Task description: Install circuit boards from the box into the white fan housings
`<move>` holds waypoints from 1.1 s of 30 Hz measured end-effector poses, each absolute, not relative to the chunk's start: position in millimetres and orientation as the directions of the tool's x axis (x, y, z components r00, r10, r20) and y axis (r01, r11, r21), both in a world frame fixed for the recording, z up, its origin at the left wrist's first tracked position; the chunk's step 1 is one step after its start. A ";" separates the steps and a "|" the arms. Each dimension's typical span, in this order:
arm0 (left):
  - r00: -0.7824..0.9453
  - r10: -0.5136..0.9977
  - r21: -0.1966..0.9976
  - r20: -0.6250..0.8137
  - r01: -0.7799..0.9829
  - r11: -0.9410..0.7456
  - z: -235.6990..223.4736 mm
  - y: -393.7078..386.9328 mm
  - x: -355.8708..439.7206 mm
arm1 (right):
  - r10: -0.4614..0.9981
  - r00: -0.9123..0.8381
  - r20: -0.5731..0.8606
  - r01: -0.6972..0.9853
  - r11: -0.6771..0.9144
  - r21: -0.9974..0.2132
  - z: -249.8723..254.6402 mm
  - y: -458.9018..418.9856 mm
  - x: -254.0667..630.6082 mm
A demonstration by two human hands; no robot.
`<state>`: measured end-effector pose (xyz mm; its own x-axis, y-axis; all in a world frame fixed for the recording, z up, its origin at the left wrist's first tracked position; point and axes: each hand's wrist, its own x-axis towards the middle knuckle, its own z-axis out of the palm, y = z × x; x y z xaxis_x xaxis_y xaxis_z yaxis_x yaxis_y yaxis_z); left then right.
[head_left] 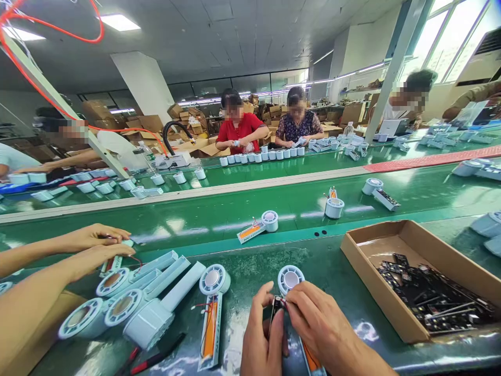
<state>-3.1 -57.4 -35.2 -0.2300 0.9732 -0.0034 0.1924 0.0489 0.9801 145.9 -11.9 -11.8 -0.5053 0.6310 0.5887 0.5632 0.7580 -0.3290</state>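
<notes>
Left fan: laid toward the table's near edge, seemingly for reach.
Left hand: black board pinched, apparently for steadiness.
Central fan: partly covered by both hands.
Right hand: likely wire end pinched at board's top.

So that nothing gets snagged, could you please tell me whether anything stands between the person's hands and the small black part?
Nothing visible does: the left hand holds the black part, and the right hand is at its upper end. The cardboard box sits off to the right, apart from both.
</notes>
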 end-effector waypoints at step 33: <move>-0.051 0.922 0.563 0.385 0.804 -0.191 -50.4 -63.3 6.1 | 0.579 -0.612 0.539 0.531 0.806 -0.263 -3.5 -7.5 146.3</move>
<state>6.1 -63.3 -50.4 -0.0507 0.9217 0.3846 0.8044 -0.1905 0.5627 146.3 -7.5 -3.5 -0.6115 0.5789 0.5393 0.5307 0.8057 -0.2632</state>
